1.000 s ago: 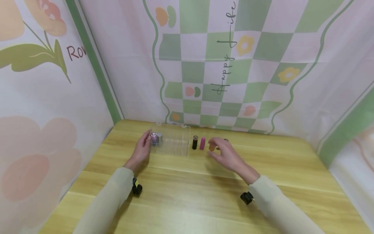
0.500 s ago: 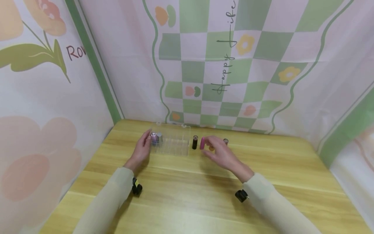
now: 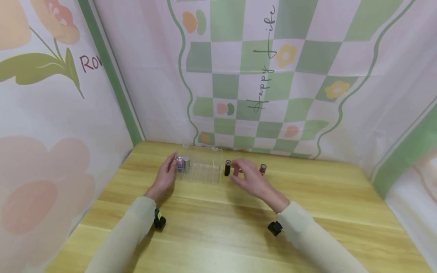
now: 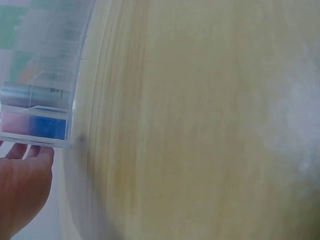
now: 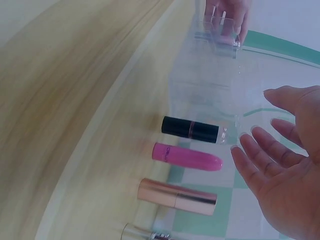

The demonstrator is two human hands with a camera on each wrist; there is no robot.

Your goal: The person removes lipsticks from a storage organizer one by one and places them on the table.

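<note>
My left hand (image 3: pixel 165 176) rests with its fingers against the left end of a clear compartment box (image 3: pixel 205 174); the thumb's placement is hard to see. In the left wrist view, the box's end compartment holds a pink and blue item (image 4: pixel 47 127), beside a silver tube (image 4: pixel 35 95). My right hand (image 3: pixel 252 179) hovers by the upright lipsticks, fingers spread and holding nothing. In the right wrist view, a black lipstick (image 5: pixel 190 130), a pink lipstick (image 5: pixel 186 157) and a rose-gold lipstick (image 5: pixel 177 196) stand in a row, apart from the fingertips.
Farther right stands a small tube with a dark reddish body (image 3: pixel 262 169). The wooden table (image 3: pixel 211 235) meets a checkered curtain (image 3: pixel 259 94) along its back edge. Another printed curtain (image 3: pixel 51 113) hangs on the left.
My right hand has moved left from near the rose-gold lipstick, past the pink one, towards the black one. The tube on the far right now shows more fully. The left hand stays at the box.
</note>
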